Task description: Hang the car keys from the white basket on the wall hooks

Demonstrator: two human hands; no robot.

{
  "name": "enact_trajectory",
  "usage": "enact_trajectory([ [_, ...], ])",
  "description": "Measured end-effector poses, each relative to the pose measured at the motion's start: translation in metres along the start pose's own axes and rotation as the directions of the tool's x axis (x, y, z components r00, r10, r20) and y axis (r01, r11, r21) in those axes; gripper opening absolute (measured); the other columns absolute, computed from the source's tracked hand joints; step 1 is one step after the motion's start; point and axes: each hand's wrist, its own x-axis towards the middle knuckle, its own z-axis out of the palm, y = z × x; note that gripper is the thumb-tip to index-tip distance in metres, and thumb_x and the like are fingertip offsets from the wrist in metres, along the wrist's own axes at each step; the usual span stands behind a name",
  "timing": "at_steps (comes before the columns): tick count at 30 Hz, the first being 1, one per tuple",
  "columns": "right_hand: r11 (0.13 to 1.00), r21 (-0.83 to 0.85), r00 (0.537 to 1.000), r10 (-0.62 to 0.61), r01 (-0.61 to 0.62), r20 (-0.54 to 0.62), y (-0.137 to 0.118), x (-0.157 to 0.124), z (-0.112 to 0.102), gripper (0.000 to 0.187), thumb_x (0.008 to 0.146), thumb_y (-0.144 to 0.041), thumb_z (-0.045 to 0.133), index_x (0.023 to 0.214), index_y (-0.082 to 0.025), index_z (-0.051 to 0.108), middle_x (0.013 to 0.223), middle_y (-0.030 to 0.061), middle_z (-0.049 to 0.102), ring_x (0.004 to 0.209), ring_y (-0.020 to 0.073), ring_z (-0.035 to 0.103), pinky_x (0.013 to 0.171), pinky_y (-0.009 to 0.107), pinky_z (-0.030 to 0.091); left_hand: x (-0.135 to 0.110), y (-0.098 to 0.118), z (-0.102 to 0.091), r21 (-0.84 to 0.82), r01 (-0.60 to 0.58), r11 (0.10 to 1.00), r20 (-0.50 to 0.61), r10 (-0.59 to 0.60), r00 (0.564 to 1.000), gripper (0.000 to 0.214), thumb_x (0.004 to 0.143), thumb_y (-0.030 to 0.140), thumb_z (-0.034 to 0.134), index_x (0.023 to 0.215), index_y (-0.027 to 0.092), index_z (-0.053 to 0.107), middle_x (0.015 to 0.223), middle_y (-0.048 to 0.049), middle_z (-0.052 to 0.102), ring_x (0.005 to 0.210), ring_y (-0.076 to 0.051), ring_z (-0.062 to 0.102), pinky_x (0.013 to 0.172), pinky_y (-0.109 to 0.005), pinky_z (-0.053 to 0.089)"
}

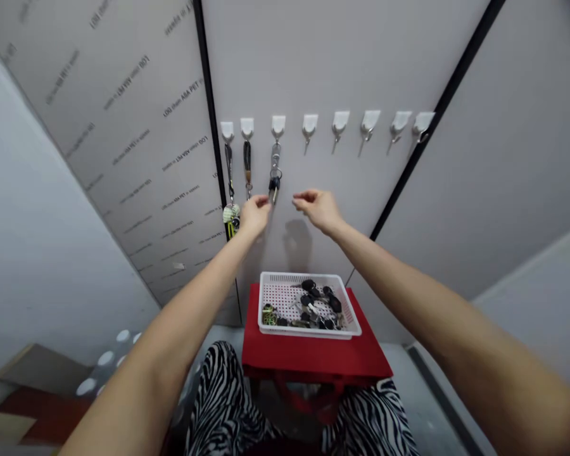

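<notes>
My left hand [255, 216] is raised to the wall with its fingers drawn together, just below and left of a bunch of keys [274, 184] on the third hook from the left. Whether its fingertips touch a key, I cannot tell. That hand covers the lower end of a dark strap [247, 161] on the second hook. Level with it, my right hand [319, 209] is held off the wall, thumb and fingers curled close, nothing visible in them. From the first hook hangs another dark strap [228, 168] with a pale green and yellow charm [230, 215].
White hooks [341, 121] run in a row to the right, several bearing small metal clips. Below, a white plastic basket [263, 297] with several keys [333, 303] stands on a red-covered stool [308, 354] between the knees. White-capped bottles [105, 360] stand at lower left.
</notes>
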Motion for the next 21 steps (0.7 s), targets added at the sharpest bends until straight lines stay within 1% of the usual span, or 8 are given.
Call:
enact_trajectory([
  [2, 0.997, -0.059, 0.988, 0.066, -0.058, 0.139, 0.023, -0.035, -0.006, 0.022, 0.058, -0.023, 0.05, 0.075, -0.011, 0.057, 0.068, 0.005, 0.059, 0.059, 0.0097, 0.052, 0.059, 0.024, 0.041, -0.028, -0.021, 0.005, -0.017, 0.038, 0.999, 0.088, -0.036, 0.995, 0.025, 0.06, 0.012, 0.046, 0.083, 0.01, 0.053, 0.081, -0.0057, 0.057, 0.072, -0.01, 0.051, 0.07, -0.024, 0.038],
  [4, 0.983, -0.146, 0.958, 0.146, -0.112, 0.248, 0.047, -0.069, -0.012, 0.02, 0.058, -0.021, 0.049, 0.074, -0.012, 0.057, 0.069, 0.0043, 0.06, 0.06, 0.01, 0.052, 0.061, 0.023, 0.04, -0.058, -0.044, 0.014, 0.003, 0.103, 0.995, 0.177, -0.102, 0.979, 0.022, 0.06, 0.01, 0.045, 0.081, 0.009, 0.053, 0.079, -0.0064, 0.057, 0.071, -0.01, 0.051, 0.07, -0.024, 0.039],
  [7, 0.948, -0.277, 0.895, 0.257, -0.159, 0.365, 0.082, -0.111, -0.021, 0.019, 0.059, -0.021, 0.048, 0.073, -0.013, 0.057, 0.065, 0.0025, 0.06, 0.058, 0.0103, 0.052, 0.059, 0.022, 0.039, -0.102, -0.077, 0.029, 0.096, 0.167, 0.981, 0.323, -0.189, 0.927, 0.021, 0.06, 0.008, 0.044, 0.079, 0.009, 0.053, 0.077, -0.0074, 0.058, 0.069, -0.01, 0.051, 0.068, -0.023, 0.039],
  [10, 0.925, -0.341, 0.829, 0.321, -0.17, 0.458, 0.105, -0.139, -0.028, 0.021, 0.059, -0.022, 0.047, 0.076, -0.013, 0.057, 0.062, 0.0017, 0.059, 0.055, 0.01, 0.051, 0.055, 0.021, 0.039, -0.134, -0.099, 0.041, 0.19, 0.134, 0.973, 0.45, -0.208, 0.869, 0.022, 0.061, 0.009, 0.043, 0.081, 0.009, 0.053, 0.077, -0.0069, 0.058, 0.069, -0.01, 0.051, 0.067, -0.022, 0.039],
  [13, 0.931, -0.335, 0.767, 0.318, -0.143, 0.557, 0.114, -0.155, -0.032, 0.024, 0.059, -0.025, 0.047, 0.077, -0.013, 0.056, 0.063, 0.0015, 0.058, 0.056, 0.0098, 0.05, 0.053, 0.02, 0.038, -0.152, -0.107, 0.047, 0.263, 0.047, 0.964, 0.557, -0.191, 0.808, 0.022, 0.062, 0.013, 0.044, 0.081, 0.012, 0.053, 0.077, -0.0047, 0.058, 0.068, -0.009, 0.051, 0.067, -0.021, 0.039],
  [15, 0.931, -0.356, 0.734, 0.3, -0.084, 0.609, 0.116, -0.161, -0.032, 0.025, 0.058, -0.027, 0.049, 0.078, -0.014, 0.056, 0.064, 0.0015, 0.058, 0.056, 0.0103, 0.05, 0.053, 0.02, 0.037, -0.157, -0.106, 0.048, 0.304, -0.004, 0.953, 0.627, -0.197, 0.754, 0.023, 0.062, 0.014, 0.044, 0.082, 0.013, 0.054, 0.076, -0.0032, 0.058, 0.067, -0.009, 0.051, 0.065, -0.02, 0.039],
  [18, 0.911, -0.412, 0.712, 0.272, 0.027, 0.647, 0.115, -0.164, -0.026, 0.026, 0.056, -0.028, 0.051, 0.077, -0.016, 0.058, 0.07, 0.0024, 0.059, 0.061, 0.0119, 0.05, 0.056, 0.02, 0.036, -0.159, -0.1, 0.047, 0.373, -0.086, 0.924, 0.709, -0.224, 0.669, 0.025, 0.06, 0.016, 0.046, 0.083, 0.015, 0.054, 0.076, -0.002, 0.058, 0.067, -0.01, 0.051, 0.064, -0.019, 0.039],
  [21, 0.901, -0.428, 0.702, 0.255, 0.077, 0.665, 0.114, -0.164, -0.02, 0.025, 0.055, -0.03, 0.052, 0.075, -0.017, 0.059, 0.071, 0.0024, 0.058, 0.061, 0.0121, 0.048, 0.055, 0.02, 0.034, -0.159, -0.095, 0.047, 0.432, -0.166, 0.886, 0.726, -0.233, 0.647, 0.028, 0.058, 0.019, 0.049, 0.085, 0.017, 0.055, 0.08, -0.0017, 0.057, 0.069, -0.011, 0.05, 0.063, -0.02, 0.038],
])
